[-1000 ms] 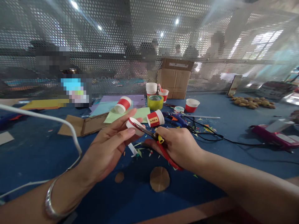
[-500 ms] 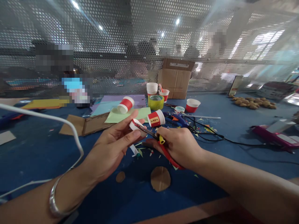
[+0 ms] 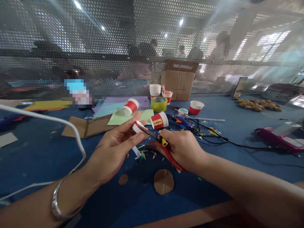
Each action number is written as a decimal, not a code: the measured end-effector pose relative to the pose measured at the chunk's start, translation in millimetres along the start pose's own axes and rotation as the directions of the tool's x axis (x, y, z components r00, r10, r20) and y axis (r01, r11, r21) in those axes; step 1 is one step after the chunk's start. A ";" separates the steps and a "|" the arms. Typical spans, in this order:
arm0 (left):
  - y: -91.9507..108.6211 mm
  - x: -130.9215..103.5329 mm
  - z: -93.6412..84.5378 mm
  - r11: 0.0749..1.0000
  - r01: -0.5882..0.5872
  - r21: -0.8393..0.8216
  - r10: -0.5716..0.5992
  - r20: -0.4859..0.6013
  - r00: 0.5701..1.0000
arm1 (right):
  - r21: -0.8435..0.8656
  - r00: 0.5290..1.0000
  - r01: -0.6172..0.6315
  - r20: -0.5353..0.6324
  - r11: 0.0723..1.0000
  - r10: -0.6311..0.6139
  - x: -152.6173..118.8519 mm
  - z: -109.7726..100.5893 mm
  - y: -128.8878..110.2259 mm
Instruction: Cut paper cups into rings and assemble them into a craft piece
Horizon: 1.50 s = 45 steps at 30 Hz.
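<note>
From my end, the left hand (image 3: 116, 145) pinches the cup piece (image 3: 137, 127) up off the tabletop (image 3: 106, 202), thumb on the near side and the other fingers spread behind it. My right hand (image 3: 184, 147) has its fingers wrapped about the red handles of the scissors (image 3: 172, 158), whose blades point left and meet the cup piece's edge; I can't tell how deep they bite. Just beyond the blades lies a red cup (image 3: 159, 121) on its side, near the glue gun (image 3: 180, 122). Nearer me, a small disc (image 3: 123, 179) and a large disc (image 3: 163, 181) of cardboard lie apart.
</note>
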State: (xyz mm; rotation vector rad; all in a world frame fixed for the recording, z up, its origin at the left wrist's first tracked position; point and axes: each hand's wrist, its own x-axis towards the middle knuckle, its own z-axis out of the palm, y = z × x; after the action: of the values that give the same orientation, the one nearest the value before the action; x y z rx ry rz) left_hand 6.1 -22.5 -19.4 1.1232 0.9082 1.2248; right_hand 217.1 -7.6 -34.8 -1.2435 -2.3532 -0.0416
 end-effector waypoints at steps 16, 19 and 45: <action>-5.1 0.7 -7.5 0.988 -0.067 0.139 0.067 0.005 0.998 | 0.015 0.998 -0.039 0.058 0.999 0.038 0.9 0.6 -2.0; -5.5 1.2 -9.4 0.978 -0.085 0.190 0.087 -0.003 0.996 | 0.048 0.997 -0.052 0.063 0.998 0.048 0.3 1.6 -2.3; -6.0 2.8 -8.0 0.989 -0.008 0.146 0.014 -0.041 0.999 | -0.020 0.973 -0.145 0.176 0.989 0.147 5.8 -0.6 -9.3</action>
State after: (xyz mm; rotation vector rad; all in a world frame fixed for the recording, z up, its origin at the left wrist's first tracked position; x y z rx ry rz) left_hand 0.3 -18.4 -27.0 1.2234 1.0388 1.2100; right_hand 207.3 -8.7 -30.0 -1.4752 -2.4032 0.1137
